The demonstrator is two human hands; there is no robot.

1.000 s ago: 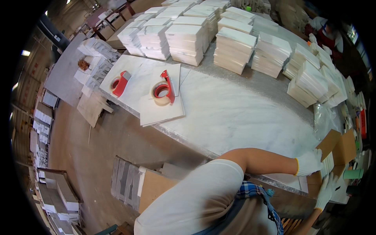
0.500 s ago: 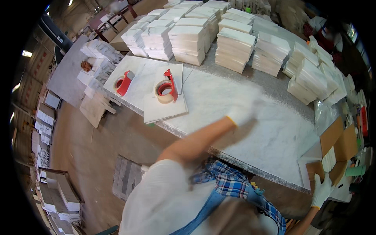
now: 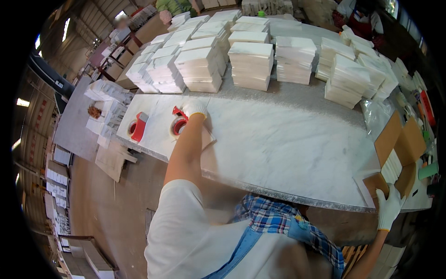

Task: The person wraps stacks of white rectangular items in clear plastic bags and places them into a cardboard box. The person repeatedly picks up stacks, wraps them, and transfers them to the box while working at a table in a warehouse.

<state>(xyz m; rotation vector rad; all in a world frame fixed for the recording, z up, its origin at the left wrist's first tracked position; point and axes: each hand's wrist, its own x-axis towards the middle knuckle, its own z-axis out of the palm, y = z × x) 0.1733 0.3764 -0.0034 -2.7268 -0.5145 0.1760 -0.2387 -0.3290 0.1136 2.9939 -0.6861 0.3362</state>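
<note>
Centre of view taken as the clock hub, twelve at the top. Nearest first, as I read it from my remote station. At four o'clock: right hand [image 3: 389, 209] in a white glove, touching the near side of an open cardboard box [image 3: 411, 144]. I cannot tell whether its fingers grip the wall or only lie against it. Box flaps stand up; inside, a row of white slabs [image 3: 391, 166], set on edge side by side. I cannot count them or see the box bottom. Just beside the box, at its three o'clock: a green roll [image 3: 428, 170].

Toward half past ten: left hand [image 3: 194, 110], also gloved, at the upper right of a red tape dispenser [image 3: 180, 123] carrying a roll of tape. Fingers partly hidden, so I cannot tell whether they close on the handle. Dispenser lies on a pale sheet [image 3: 207, 138] upon the table [image 3: 283, 144]. Second dispenser [image 3: 139, 126], also red with a roll, lies toward nine, well apart from the hand.

Farther, at half past two: a crumpled clear plastic bag [image 3: 375, 115]; contents unclear to me. Beyond, from eleven to two: stacked white slabs [image 3: 200, 67]. Farthest, at half past one: a co-worker [image 3: 364, 21].
</note>
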